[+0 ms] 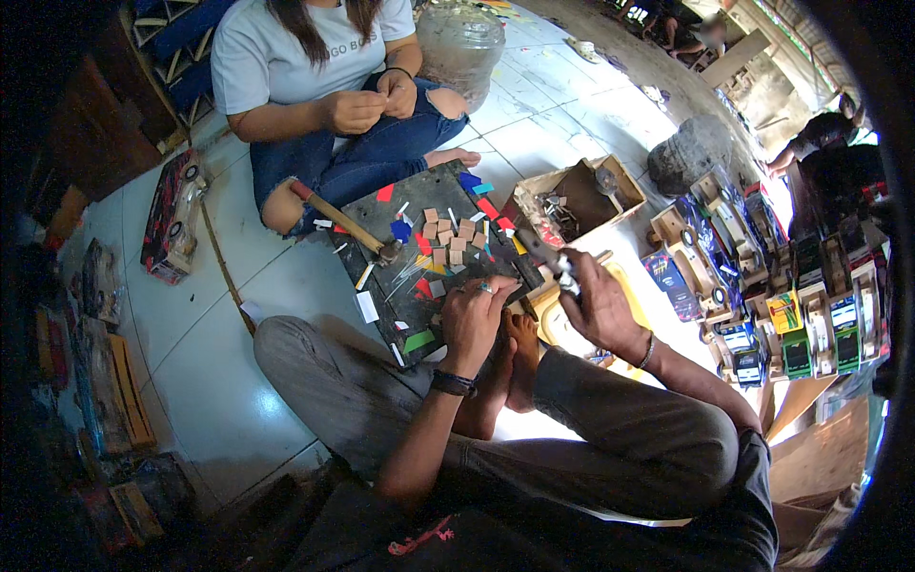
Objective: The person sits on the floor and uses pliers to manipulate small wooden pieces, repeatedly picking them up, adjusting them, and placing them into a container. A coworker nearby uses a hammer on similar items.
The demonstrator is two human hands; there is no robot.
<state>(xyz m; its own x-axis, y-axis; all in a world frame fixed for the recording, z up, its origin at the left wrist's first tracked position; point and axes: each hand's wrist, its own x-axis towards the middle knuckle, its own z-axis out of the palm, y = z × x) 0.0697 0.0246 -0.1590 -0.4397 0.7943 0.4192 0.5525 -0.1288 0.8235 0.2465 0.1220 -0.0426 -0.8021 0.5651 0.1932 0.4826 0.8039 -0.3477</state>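
Left hand point(474, 319): fingers narrow, over the near side of the dark tabletop point(379, 286); cannot tell whether they pinch anything. Right hand point(604, 300): fingers wrapped around a dark, blurred tool point(544, 252), raised at the tabletop's right edge. Tan blocks point(457, 244): clustered mid-tabletop. Hammer point(345, 220), wooden-handled: left of the blocks

We angle our left forearm point(416, 443) toward one o'clock, left hand point(472, 319) bent at the fingers, and our right forearm point(694, 379) toward ten o'clock, right hand point(602, 305) curled in a grip.
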